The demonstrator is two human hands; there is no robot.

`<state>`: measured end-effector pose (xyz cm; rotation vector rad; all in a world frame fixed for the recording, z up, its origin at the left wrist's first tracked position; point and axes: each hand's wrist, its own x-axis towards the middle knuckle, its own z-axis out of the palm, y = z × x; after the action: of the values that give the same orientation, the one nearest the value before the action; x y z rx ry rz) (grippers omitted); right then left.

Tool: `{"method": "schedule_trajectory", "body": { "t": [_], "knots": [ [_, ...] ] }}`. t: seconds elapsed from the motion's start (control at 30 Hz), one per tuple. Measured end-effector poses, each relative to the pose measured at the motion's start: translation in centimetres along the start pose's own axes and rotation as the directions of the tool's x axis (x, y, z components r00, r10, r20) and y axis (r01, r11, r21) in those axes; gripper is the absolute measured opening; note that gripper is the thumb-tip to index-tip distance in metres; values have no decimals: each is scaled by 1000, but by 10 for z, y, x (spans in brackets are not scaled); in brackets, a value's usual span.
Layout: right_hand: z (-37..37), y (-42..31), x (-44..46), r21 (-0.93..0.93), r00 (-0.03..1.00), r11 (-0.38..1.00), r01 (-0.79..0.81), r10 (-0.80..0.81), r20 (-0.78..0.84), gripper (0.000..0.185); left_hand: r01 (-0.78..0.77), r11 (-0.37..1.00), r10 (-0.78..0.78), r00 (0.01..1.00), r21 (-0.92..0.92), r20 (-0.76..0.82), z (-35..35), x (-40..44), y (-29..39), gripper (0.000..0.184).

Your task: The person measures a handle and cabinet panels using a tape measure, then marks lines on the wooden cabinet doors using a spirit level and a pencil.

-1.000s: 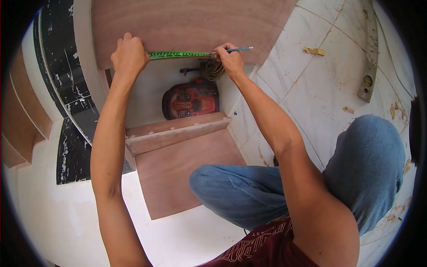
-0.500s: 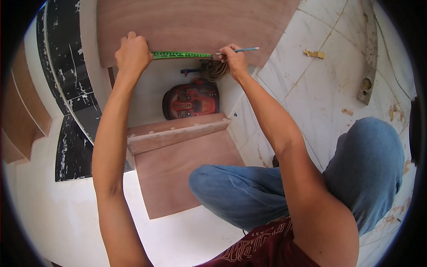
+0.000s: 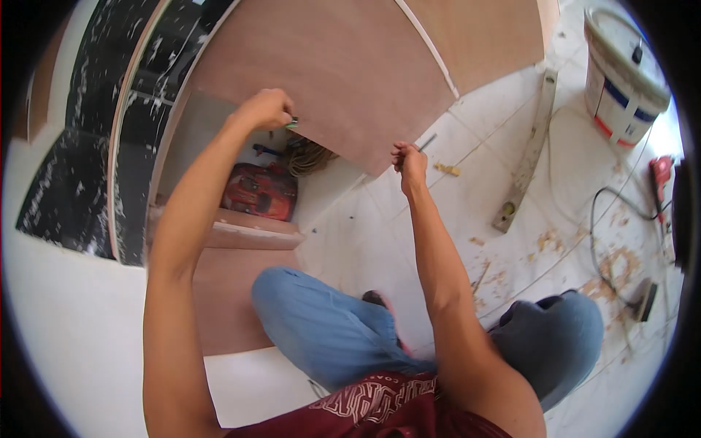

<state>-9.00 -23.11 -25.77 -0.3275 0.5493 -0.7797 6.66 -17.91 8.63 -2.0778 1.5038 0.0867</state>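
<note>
My left hand (image 3: 264, 109) is closed round a tape measure (image 3: 293, 123); only a small green piece shows past the fingers. It is over the lower edge of a brown plywood panel (image 3: 314, 80), above the open compartment. My right hand (image 3: 409, 162), apart from the panel and to its right, grips a pencil (image 3: 428, 142) that points up and right. Inside the compartment lie a red and black tool case (image 3: 261, 191) and a coiled brown hose or cord (image 3: 307, 157), partly covered by the panel.
On the tiled floor to the right lie a long metal level (image 3: 527, 157), a yellowish scrap (image 3: 447, 169) and wood shavings (image 3: 621, 270). Farther right stand a white bucket (image 3: 621, 95) and a red corded tool (image 3: 661, 175). Black scratched panels (image 3: 73, 197) line the left.
The green tape no longer stretches between my hands. My right hand has moved right, off the panel edge, still with the pencil. The view has turned right, bringing in the bucket and corded tool.
</note>
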Motion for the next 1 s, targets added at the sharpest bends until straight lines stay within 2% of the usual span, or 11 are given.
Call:
{"method": "schedule_trajectory", "body": {
  "t": [0.1, 0.23, 0.27, 0.33, 0.4, 0.47, 0.53, 0.67, 0.77, 0.9, 1.0],
  "knots": [
    [-26, -30, -8, 38, 998, 999, 35, -32, -58, 26, -49, 919, 35, 998, -391, -45, 42, 12, 28, 24],
    [-51, -83, -32, 61, 980, 990, 124, -112, -166, 27, 188, 582, -42, 979, -791, 202, 104, 46, 107, 27],
    [-60, -93, -36, 53, 970, 988, 142, -128, -205, 27, 283, 505, -48, 953, -816, 300, 132, 65, 130, 30],
    [-76, -110, -40, 51, 947, 981, 188, -168, -274, 27, 213, 577, 43, 956, -788, 290, 207, 103, 182, 33],
    [-98, -121, -43, -20, 904, 973, 231, -222, -365, 25, -125, 853, 159, 987, -507, 24, 262, 119, 252, 35],
    [-120, -130, -54, -110, 843, 958, 264, -285, -457, 24, 43, 713, 30, 995, -700, 92, 239, 73, 305, 45],
    [-151, -128, -57, -344, 747, 909, 236, -396, -534, 23, -142, 797, 143, 989, -587, -45, 245, 61, 340, 40],
    [-185, -134, -73, -299, 701, 944, 137, -306, -644, 21, -256, 783, 199, 967, -567, -161, 281, 64, 374, 34],
    [-171, -139, -75, -245, 749, 955, 170, -286, -597, 18, -262, 758, 163, 963, -598, -215, 270, 66, 363, 32],
    [-116, -140, -65, -216, 803, 938, 270, -344, -487, 17, -341, 319, -197, 889, -884, -413, 168, 64, 331, 27],
    [-63, -145, -66, -67, 855, 946, 317, -316, -410, 14, -756, 208, -336, 541, -621, -771, 25, -8, 259, 23]
  ]
}}
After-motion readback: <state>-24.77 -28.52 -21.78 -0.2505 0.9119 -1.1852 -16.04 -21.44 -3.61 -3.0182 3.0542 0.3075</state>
